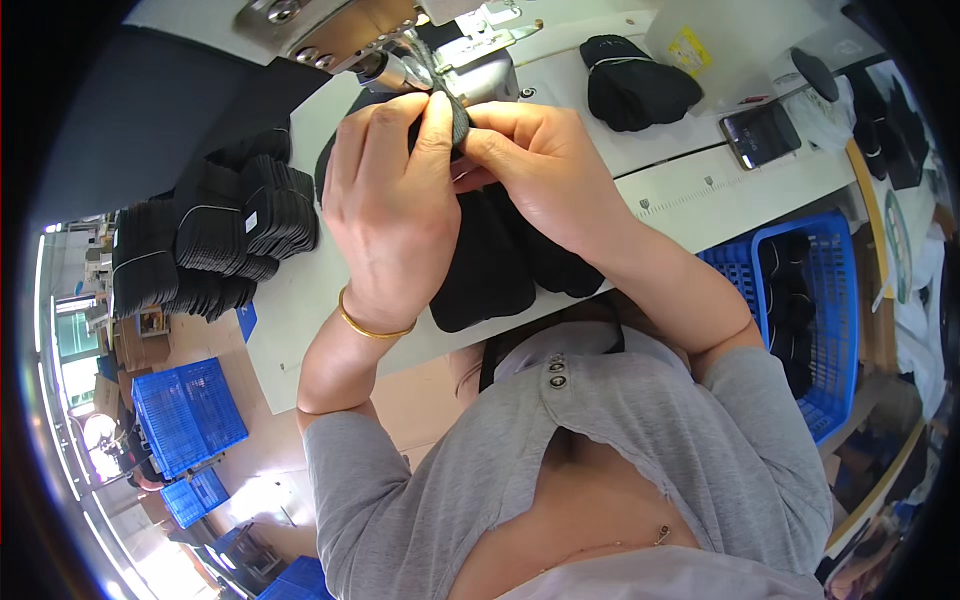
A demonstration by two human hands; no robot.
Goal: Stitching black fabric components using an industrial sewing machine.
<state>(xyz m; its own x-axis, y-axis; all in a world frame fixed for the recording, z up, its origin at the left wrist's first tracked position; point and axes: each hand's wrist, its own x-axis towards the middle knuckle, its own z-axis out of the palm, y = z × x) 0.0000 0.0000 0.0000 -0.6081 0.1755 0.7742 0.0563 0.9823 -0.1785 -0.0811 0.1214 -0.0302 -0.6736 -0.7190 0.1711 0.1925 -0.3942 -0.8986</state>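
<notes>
Under the head of a sewing machine (pixel 400 40), both my hands are pinching a small piece of dark fabric (pixel 458 122). My left hand (pixel 388 195), with a gold bangle on its wrist, has thumb and forefinger closed on the fabric close to the metal presser parts. From the right, my right hand (pixel 540 170) grips the same piece between thumb and fingers. Its lower edge is hidden behind the fingers. Just below my hands, black padded fabric pieces (pixel 487 275) lie at the table's near edge.
Stacks of black pieces (pixel 212 220), tied in bundles, stand on the left. A tied black bundle (pixel 635 88), a translucent bin (pixel 715 50) and a phone (pixel 760 135) rest on the white table (pixel 670 185). A blue basket (pixel 838 310) holds black bundles at right; blue crates (pixel 190 415) stand lower left.
</notes>
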